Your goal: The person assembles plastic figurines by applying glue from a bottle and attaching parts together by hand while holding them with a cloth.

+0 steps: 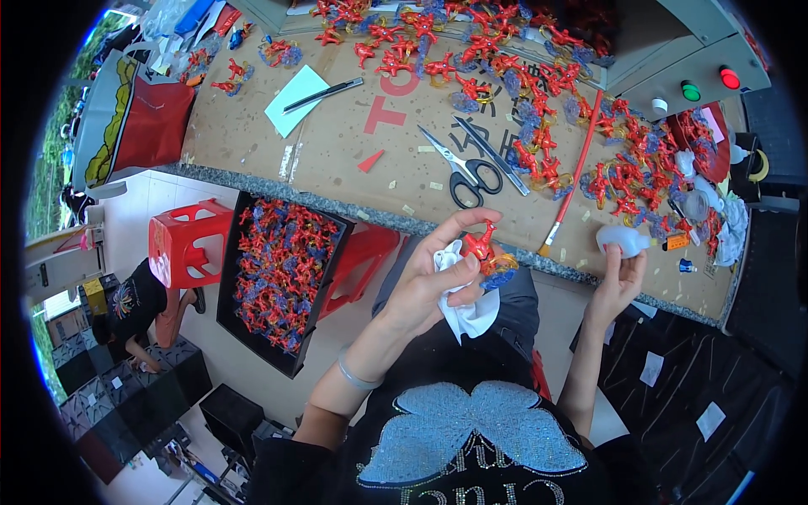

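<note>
My left hand is closed around a small red toy figure with a blue and yellow translucent base, held up near the table's front edge. A crumpled white cloth is pinched in the same hand and hangs below the figure. To the right, my right hand grips a small translucent white squeeze bottle with a yellowish tip, tilted over the table edge. Many similar red figures lie on the cardboard-covered table.
Black-handled scissors, dark tweezers and a red-handled brush lie before me. A grey machine with coloured buttons stands at the back right. Below the table, left, a black tray holds figures beside a red stool. Another person bends farther left.
</note>
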`<state>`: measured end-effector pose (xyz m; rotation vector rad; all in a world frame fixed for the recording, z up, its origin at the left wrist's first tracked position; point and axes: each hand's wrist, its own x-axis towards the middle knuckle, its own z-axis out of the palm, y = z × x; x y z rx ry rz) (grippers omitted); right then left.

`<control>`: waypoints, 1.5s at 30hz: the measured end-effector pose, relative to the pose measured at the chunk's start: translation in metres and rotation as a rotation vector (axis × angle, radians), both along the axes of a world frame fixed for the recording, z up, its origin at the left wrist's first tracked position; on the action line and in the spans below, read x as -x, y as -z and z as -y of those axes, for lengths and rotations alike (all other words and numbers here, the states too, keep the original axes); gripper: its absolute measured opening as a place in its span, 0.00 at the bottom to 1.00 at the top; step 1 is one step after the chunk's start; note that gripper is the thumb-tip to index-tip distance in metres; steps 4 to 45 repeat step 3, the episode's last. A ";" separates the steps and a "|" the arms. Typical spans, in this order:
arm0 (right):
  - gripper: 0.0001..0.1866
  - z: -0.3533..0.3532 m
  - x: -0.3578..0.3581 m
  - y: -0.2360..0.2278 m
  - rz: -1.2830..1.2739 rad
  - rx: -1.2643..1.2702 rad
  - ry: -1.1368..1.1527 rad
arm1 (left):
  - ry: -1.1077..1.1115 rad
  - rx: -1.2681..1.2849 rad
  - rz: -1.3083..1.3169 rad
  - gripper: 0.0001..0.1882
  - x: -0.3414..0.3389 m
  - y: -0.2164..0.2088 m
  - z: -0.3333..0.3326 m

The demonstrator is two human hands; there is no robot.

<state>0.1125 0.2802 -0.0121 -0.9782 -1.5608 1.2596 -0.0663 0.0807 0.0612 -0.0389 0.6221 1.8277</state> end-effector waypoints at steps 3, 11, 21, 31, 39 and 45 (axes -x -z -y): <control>0.25 0.006 -0.005 -0.023 -0.091 0.141 -0.206 | 0.030 -0.069 -0.104 0.29 0.001 0.008 0.003; 0.25 0.006 -0.005 -0.023 -0.091 0.141 -0.206 | 0.030 -0.069 -0.104 0.29 0.001 0.008 0.003; 0.25 0.006 -0.005 -0.023 -0.091 0.141 -0.206 | 0.030 -0.069 -0.104 0.29 0.001 0.008 0.003; 0.25 0.006 -0.005 -0.023 -0.091 0.141 -0.206 | 0.030 -0.069 -0.104 0.29 0.001 0.008 0.003; 0.25 0.006 -0.005 -0.023 -0.091 0.141 -0.206 | 0.030 -0.069 -0.104 0.29 0.001 0.008 0.003; 0.25 0.006 -0.005 -0.023 -0.091 0.141 -0.206 | 0.030 -0.069 -0.104 0.29 0.001 0.008 0.003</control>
